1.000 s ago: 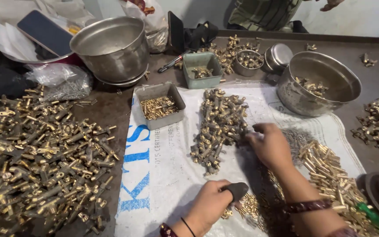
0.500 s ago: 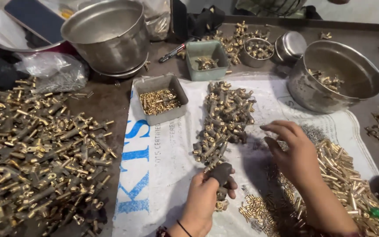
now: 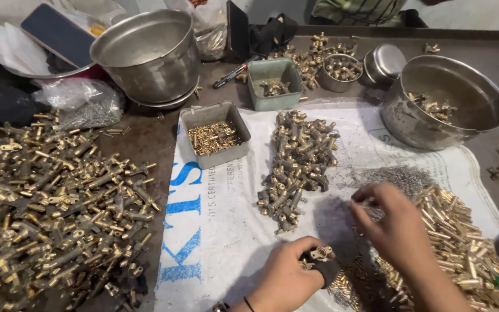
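At the bottom centre of the frame the left hand (image 3: 287, 277) is curled tight around a dark block (image 3: 324, 271), with a small brass fitting (image 3: 321, 253) sitting on top of it at the fingertips. Just right of it, the right hand (image 3: 391, 222) hovers with fingers loosely bent and narrowly parted; whether they pinch anything I cannot tell. It hangs above the pile of brass pins (image 3: 463, 242) at the lower right, forearm running off the bottom edge. Both hands work over the white woven sack (image 3: 220, 231), which has bare room to the left of them. A heap of brass fittings (image 3: 298, 162) lies just above, a grey tray (image 3: 215, 136) beyond it.
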